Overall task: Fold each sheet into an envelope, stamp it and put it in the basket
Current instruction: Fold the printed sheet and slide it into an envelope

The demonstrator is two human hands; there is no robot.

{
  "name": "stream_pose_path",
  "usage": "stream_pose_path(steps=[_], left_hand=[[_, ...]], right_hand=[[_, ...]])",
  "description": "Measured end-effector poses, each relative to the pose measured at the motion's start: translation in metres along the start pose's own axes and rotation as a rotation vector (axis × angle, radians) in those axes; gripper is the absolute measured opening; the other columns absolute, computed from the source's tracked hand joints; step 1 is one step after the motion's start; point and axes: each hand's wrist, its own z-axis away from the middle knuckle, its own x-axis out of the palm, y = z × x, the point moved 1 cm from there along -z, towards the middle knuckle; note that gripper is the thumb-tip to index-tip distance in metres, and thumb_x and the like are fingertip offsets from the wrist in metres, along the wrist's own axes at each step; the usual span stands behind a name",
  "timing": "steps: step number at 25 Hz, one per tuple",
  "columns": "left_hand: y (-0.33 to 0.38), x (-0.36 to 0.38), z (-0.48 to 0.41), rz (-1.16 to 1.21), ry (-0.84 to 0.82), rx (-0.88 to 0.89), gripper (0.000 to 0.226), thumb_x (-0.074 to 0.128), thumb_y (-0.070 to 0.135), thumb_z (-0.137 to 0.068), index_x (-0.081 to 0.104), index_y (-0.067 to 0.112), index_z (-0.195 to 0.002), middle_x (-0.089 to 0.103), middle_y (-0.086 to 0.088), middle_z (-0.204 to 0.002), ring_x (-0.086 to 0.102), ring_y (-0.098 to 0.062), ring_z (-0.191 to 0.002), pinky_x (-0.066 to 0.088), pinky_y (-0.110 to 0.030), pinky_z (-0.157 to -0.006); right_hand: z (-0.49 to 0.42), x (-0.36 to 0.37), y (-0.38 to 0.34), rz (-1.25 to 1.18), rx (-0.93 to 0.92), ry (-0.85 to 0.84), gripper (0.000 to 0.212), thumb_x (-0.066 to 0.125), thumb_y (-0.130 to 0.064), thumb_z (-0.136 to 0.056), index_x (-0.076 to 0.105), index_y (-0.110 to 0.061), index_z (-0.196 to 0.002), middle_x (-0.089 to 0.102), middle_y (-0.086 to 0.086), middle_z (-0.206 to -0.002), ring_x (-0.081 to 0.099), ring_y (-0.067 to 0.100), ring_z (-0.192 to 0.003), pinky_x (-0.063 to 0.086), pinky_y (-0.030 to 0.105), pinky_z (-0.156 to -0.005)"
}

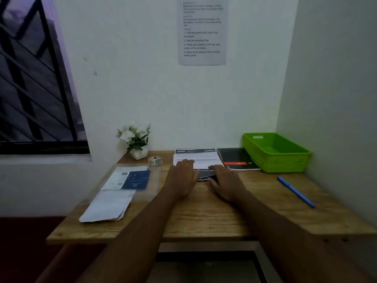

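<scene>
left hand (181, 176) fingers flat, pressing white printed paper sheet (196, 157) on wooden desk (204, 213); right hand (226, 183) on its folded near edge (grip unclear, blurred); green plastic basket (282, 162) to the right.

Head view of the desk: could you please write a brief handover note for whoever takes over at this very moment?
Left grip: open, fingers flat on the printed sheet.
Right grip: open, pressing the sheet's near edge, which looks folded up.
Things: the sheet lies at the back centre of the desk. The stamp roll is to its left. The green basket is back right, with nothing visible inside. A pale stack, possibly envelopes, is on the left.
Done: first fold apparently begun.
Left: finish the fold, put the sheet in an envelope, stamp it, drop it in the basket.
</scene>
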Motion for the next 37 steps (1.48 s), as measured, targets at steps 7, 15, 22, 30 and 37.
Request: stream_pose_path(steps=[7,15,22,30,37], left_hand=[[-0.013,0.025,0.022,0.019,-0.071,0.031,0.043,0.043,0.032,-0.090,0.045,0.009,-0.126,0.056,-0.012,-0.122,0.053,-0.027,-0.107,0.040,-0.037,-0.088],[-0.017,0.030,0.022,0.122,-0.048,0.002,0.035,0.045,0.031,-0.090,0.053,0.009,-0.115,0.061,-0.011,-0.112,0.055,-0.025,-0.098,0.044,-0.036,-0.083],[-0.012,0.020,0.022,0.113,0.055,-0.047,0.027,0.054,0.024,-0.085,0.058,0.014,-0.111,0.059,-0.004,-0.110,0.051,-0.018,-0.103,0.039,-0.032,-0.086],[-0.005,0.018,0.020,0.236,-0.013,-0.078,0.014,0.059,0.019,-0.085,0.065,0.015,-0.097,0.063,-0.001,-0.097,0.055,-0.012,-0.088,0.047,-0.028,-0.077],[-0.010,0.020,0.018,0.198,-0.025,-0.053,0.026,0.055,0.025,-0.087,0.064,0.014,-0.109,0.063,-0.003,-0.106,0.055,-0.012,-0.096,0.043,-0.025,-0.081]], right_hand=[[0.004,0.009,-0.001,0.040,0.087,0.044,0.039,0.048,-0.040,-0.093,0.051,-0.025,-0.129,0.055,-0.002,-0.133,0.046,0.016,-0.126,0.029,0.040,-0.104],[-0.005,0.004,0.002,0.032,0.014,0.200,0.019,0.057,-0.023,-0.091,0.068,-0.026,-0.107,0.069,-0.006,-0.112,0.058,0.014,-0.108,0.032,0.035,-0.093],[-0.021,0.006,0.015,0.140,-0.197,0.168,0.017,0.056,-0.027,-0.093,0.071,-0.023,-0.099,0.069,-0.002,-0.100,0.059,0.019,-0.096,0.036,0.034,-0.086],[-0.024,0.006,0.024,0.029,-0.121,0.280,0.016,0.059,-0.029,-0.090,0.073,-0.023,-0.096,0.072,-0.002,-0.088,0.061,0.018,-0.085,0.039,0.034,-0.081],[-0.022,0.006,0.021,0.036,-0.091,0.369,0.012,0.062,-0.030,-0.087,0.072,-0.025,-0.092,0.070,-0.003,-0.076,0.060,0.017,-0.075,0.037,0.033,-0.078]])
